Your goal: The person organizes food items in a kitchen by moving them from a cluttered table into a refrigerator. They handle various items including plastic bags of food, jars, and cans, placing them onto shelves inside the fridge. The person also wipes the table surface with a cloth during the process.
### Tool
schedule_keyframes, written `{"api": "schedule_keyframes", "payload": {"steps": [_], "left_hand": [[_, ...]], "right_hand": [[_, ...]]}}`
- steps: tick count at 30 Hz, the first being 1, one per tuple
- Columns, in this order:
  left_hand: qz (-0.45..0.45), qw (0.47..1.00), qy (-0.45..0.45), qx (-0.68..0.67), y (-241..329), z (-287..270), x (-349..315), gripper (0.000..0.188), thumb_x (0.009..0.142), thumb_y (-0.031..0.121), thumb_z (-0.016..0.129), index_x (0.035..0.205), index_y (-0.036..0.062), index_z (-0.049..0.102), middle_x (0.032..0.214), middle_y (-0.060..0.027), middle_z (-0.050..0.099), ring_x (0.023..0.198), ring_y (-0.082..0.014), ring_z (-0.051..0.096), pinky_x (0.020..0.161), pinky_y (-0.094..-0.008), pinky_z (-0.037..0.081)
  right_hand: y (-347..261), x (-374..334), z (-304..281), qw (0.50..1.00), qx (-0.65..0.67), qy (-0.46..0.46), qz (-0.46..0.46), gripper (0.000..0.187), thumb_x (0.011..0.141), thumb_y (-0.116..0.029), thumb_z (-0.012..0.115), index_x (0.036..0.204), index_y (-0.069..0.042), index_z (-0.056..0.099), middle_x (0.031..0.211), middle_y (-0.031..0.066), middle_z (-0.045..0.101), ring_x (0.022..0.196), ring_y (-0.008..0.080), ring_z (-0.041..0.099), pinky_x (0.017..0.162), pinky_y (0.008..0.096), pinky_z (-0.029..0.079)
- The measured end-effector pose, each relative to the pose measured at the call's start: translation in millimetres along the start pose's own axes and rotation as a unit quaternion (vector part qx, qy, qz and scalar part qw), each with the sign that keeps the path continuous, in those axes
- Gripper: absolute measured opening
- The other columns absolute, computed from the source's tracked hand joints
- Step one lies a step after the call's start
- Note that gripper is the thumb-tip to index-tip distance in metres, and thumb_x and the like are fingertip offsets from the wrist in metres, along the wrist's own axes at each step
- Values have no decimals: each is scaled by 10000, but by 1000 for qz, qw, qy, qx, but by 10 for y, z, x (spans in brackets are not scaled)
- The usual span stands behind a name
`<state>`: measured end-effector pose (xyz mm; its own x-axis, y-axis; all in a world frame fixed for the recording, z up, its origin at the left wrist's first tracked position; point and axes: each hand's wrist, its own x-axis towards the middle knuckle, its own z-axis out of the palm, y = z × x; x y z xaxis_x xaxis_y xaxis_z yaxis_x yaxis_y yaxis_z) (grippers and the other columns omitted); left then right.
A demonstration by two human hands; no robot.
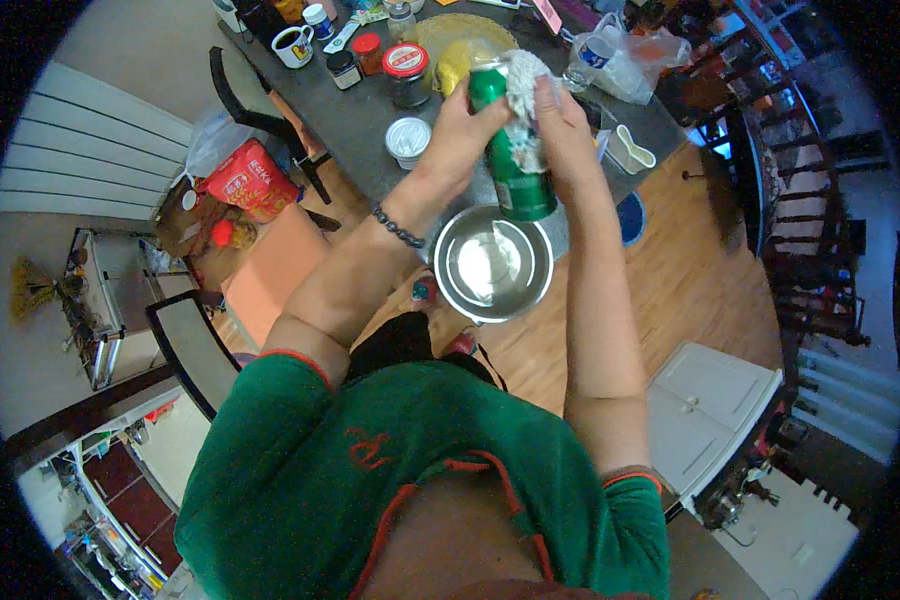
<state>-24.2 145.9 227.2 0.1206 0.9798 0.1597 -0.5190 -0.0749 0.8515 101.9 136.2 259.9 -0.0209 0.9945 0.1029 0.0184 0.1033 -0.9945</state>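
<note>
Both of my hands are raised over the near edge of the dark table (365,180). My left hand (462,138) is closed round the upper side of a green can (526,196), which tilts with its base toward me. A white fluffy cloth (526,88) is gripped in my right hand (567,132) and pressed against the can's right side. The cloth hides part of the can's surface. Just below the can, at the table's edge, stands a shiny steel bowl (447,283); nothing shows in it but bright reflections.
A white-lidded tub (408,140), a red-lidded jar (407,75), a small dark jar (343,70) and a mug (292,46) stand at the left. Plastic bags (645,55) and a white spoon-shaped dish (632,152) lie at the right. A chair (245,90) adjoins the table's left side.
</note>
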Motion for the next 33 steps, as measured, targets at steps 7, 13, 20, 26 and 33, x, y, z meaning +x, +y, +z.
{"api": "schedule_keyframes", "payload": {"steps": [7, 13, 20, 26, 33], "left_hand": [[-63, 987, 32, -142, 213, 239, 23, 298, 843, 265, 641, 1022, 49, 539, 875, -40, 601, 727, -121, 601, 642, -277, 513], [-120, 983, 36, -132, 133, 383, -187, 372, 845, 308, 636, 1066, 31, 522, 872, -52, 607, 722, -128, 617, 634, -269, 525], [-101, 987, -40, -115, -24, 255, -106, 458, 871, 354, 590, 1118, -26, 517, 977, -122, 640, 850, -195, 641, 770, -323, 535], [18, 997, -26, -77, 168, -21, -45, 535, 780, 241, 731, 1186, 16, 465, 1044, -64, 583, 914, -156, 592, 821, -308, 499], [161, 914, 17, 373, 270, -259, 211, 682, 657, 190, 813, 1200, 16, 439, 1099, -96, 580, 1013, -189, 571, 901, -321, 449]], "right_hand": [[346, -759, -123, 988, -124, 49, -81, 412, 933, -344, 463, 1122, 15, 536, 958, 147, 640, 860, 267, 628, 756, 350, 475], [152, -504, -220, 968, 168, -6, 184, 561, 944, -515, 374, 1213, -49, 533, 1028, 61, 618, 924, 143, 587, 774, 288, 479], [358, -877, -272, 780, 552, -144, 255, 559, 894, -531, 417, 1306, -156, 453, 1184, 136, 579, 1025, 339, 596, 714, 613, 504], [646, -845, -12, 737, 617, -83, 263, 480, 874, -524, 447, 1129, -134, 567, 1112, 98, 596, 940, 308, 590, 714, 518, 503], [806, -928, -419, 908, 370, 112, 165, 384, 903, -254, 526, 1225, -46, 495, 1080, 83, 603, 944, 204, 601, 787, 336, 511]]}}
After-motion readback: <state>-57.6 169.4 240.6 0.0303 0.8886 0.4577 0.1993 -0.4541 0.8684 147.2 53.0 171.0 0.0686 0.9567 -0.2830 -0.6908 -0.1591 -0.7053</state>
